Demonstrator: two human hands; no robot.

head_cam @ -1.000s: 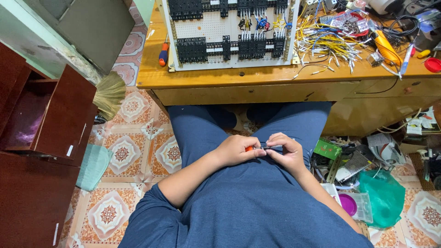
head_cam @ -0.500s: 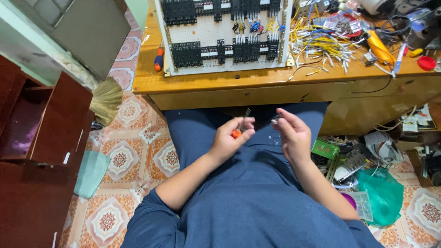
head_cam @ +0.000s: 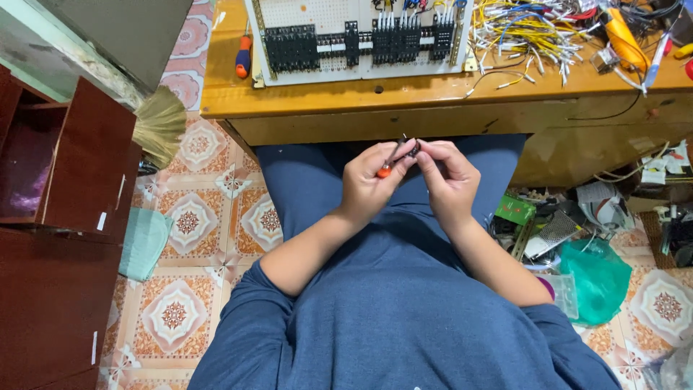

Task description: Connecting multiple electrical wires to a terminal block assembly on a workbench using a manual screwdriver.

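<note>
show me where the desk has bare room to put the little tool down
Bare wood runs along the wooden desk's front edge, below the white terminal board, and at the left corner by the orange screwdriver. The right end is crowded with loose wires and tools.

A: Floor? (head_cam: pixel 191 220)
B: Tiled, orange and cream w/ flower medallions. Looks evenly lit, no hard shadows.
A: Furniture?
B: Wooden bench (head_cam: pixel 404 97) across the top, yellowish, varnished. Dark red-brown cabinet (head_cam: pixel 65 238) on the left, one compartment open.
A: Anything btw them?
B: Straw broom head (head_cam: pixel 160 124) near the bench's left corner, pale green cloth (head_cam: pixel 144 242) on the tiles just beside the cabinet.
A: Right side?
B: Clutter on the floor under the bench: green plastic bag (head_cam: pixel 599 278), small green box (head_cam: pixel 515 209), metal bits, loose cables.
A: Walls, windows?
B: Greenish wall edge (head_cam: pixel 58 54) top left; no window in view.
</note>
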